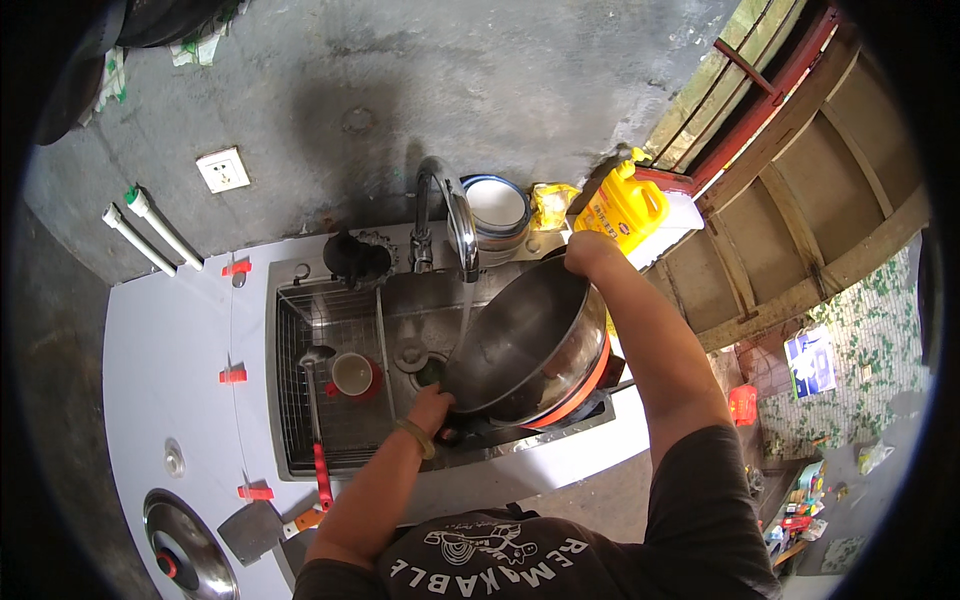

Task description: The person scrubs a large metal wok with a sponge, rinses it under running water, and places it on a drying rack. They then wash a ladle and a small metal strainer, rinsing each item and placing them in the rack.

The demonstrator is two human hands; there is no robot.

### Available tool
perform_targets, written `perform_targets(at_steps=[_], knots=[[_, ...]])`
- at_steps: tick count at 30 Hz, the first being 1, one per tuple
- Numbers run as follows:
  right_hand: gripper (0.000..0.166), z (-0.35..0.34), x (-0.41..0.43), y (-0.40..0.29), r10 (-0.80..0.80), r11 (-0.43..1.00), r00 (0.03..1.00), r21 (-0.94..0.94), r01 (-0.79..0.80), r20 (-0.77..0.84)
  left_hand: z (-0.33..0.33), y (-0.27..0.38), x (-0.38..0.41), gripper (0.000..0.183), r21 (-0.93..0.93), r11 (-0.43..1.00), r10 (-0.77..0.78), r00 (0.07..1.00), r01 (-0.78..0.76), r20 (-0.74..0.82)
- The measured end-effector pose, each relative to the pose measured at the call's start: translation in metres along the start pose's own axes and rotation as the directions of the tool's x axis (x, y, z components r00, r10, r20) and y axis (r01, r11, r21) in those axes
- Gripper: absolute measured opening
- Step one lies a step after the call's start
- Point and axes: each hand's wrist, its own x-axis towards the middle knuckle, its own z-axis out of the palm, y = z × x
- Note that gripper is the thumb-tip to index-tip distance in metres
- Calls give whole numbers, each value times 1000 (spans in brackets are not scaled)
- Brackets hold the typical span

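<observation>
A large metal wok (517,330) is tilted over the right part of the steel sink (420,300). My left hand (431,409) grips its lower left rim. At the upper right of the wok, my right hand (592,255) holds the edge near a dark handle, mostly hidden by my fingers. Water runs from the chrome faucet (465,240) and falls at the wok's left rim. Beneath the wok, an orange-red rimmed vessel (577,390) shows partly in the basin. The drain with its strainer (430,370) lies left of the wok.
In the left wire rack (296,420) are a red mug (364,375) and a red-handled ladle (315,405). A cleaver (255,531) and a pot lid (187,547) lie on the left counter. Stacked bowls (495,206) and a yellow pump bottle (622,206) stand behind the sink.
</observation>
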Motion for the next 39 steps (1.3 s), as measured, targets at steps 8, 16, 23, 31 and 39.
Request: perform_targets(at_steps=[8, 16, 23, 31, 39], knots=[[32, 39, -29, 36, 18, 960, 1000, 280, -19, 6, -25, 36, -17, 60, 441, 850, 367, 925, -288, -103], [26, 108, -35, 43, 110, 849, 993, 517, -111, 31, -49, 35, -15, 69, 690, 650, 512, 855, -320, -86], [15, 192, -30, 42, 100, 779, 990, 627, -15, -100, -41, 57, -45, 71, 822, 552, 444, 885, -143, -144], [17, 252, -29, 24, 144, 710, 974, 704, 20, -172, -51, 43, -31, 71, 908, 408, 531, 835, -99, -147], [22, 293, -22, 7, 175, 652, 973, 759, 2, -152, -55, 37, -20, 68, 946, 303, 620, 778, -117, -102]])
